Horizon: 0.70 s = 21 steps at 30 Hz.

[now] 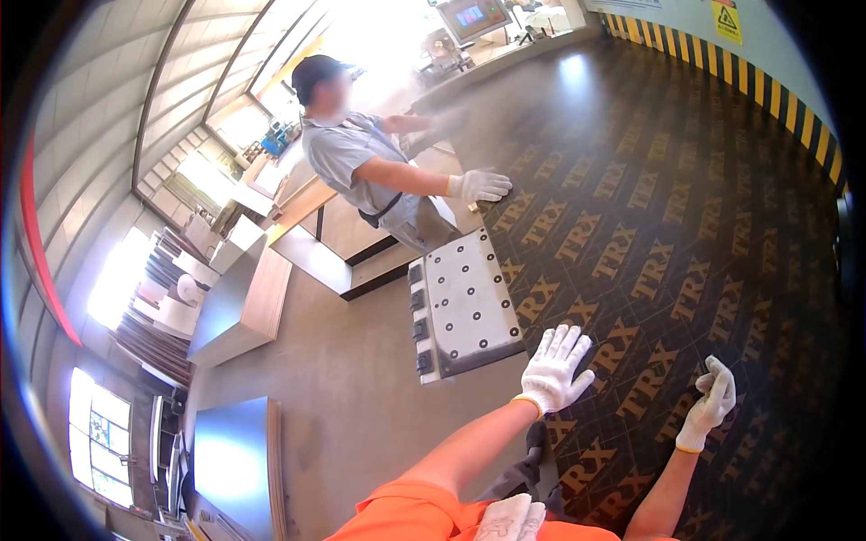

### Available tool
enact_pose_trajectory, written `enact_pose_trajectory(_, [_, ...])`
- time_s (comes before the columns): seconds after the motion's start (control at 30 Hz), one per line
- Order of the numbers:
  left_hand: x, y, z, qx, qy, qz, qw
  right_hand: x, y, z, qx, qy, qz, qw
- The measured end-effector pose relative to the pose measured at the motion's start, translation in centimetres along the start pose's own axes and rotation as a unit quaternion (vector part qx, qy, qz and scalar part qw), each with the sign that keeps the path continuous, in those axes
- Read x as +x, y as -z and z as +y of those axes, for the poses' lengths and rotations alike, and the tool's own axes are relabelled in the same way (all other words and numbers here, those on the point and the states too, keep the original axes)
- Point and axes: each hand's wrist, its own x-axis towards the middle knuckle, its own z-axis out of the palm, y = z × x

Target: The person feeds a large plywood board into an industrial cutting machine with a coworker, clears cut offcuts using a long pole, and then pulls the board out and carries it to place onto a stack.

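Observation:
A large dark-brown panel [622, 234] with repeated gold lettering lies before me. My left hand [555, 371], in a white knit glove, is spread flat near the panel's left edge. Further right, over the same panel, my right hand [711, 406] is gloved too. Its fingers are loosely bent and a little apart, and nothing shows in them. Beside the panel's left edge stands a pale perforated support plate [467, 302] with round dark-ringed holes. A white glove-like piece [510, 518] shows against my orange shirt at the lower edge.
A co-worker [352, 153] in grey stands across to the left, one gloved hand [483, 186] at the panel's edge. Stacked boards [239, 302] and another stack [236, 469] stand on the left floor. A machine wall with a yellow-black striped edge [731, 81] bounds the far right.

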Motion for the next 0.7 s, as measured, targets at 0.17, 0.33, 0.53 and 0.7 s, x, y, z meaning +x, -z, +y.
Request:
enact_pose_trajectory(0.17, [0.2, 0.1, -0.1, 0.004, -0.003, -0.007, 1.000, 0.2, -0.1, -0.1, 0.048, 0.017, -0.013, 0.999])
enact_pose_trajectory(0.33, [0.1, 0.0, 0.0, 0.003, -0.007, 0.005, 1.000, -0.1, 0.4, 0.3, 0.070, -0.011, -0.030, 0.997])
enact_pose_trajectory(0.53, [0.0, -0.1, 0.1, 0.014, -0.002, 0.002, 1.000, 0.2, -0.1, -0.8, 0.071, -0.007, -0.022, 0.997])
enact_pose_trajectory(0.7, [-0.1, 0.0, 0.1, 0.018, 0.005, -0.017, 1.000, -2.0, -1.8, -2.8, 0.089, -0.029, -0.009, 0.996])
